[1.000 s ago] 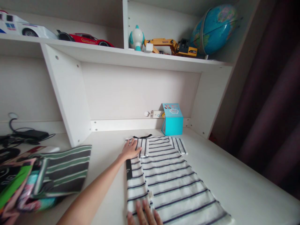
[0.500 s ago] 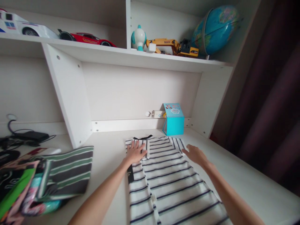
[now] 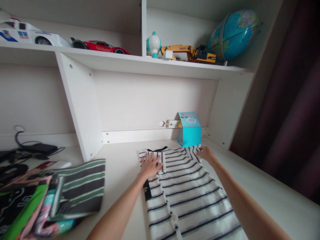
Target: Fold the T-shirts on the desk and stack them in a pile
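Note:
A white shirt with thin dark stripes lies flat on the white desk, collar toward the back wall. Its left side is folded inward. My left hand rests flat, fingers spread, on the folded left shoulder near the collar. My right hand is at the shirt's right shoulder and sleeve, fingers closed on the fabric edge, just in front of a small turquoise box.
A pile of folded clothes, the top one green and dark striped, sits at the left. Black cables and a charger lie behind it. An upright white shelf panel stands between. Toy cars, an excavator and a globe fill the upper shelf.
My right hand moved from the shirt's near hem up the right side to the right shoulder by the turquoise box. My left hand stayed on the left shoulder. The view shifted slightly.

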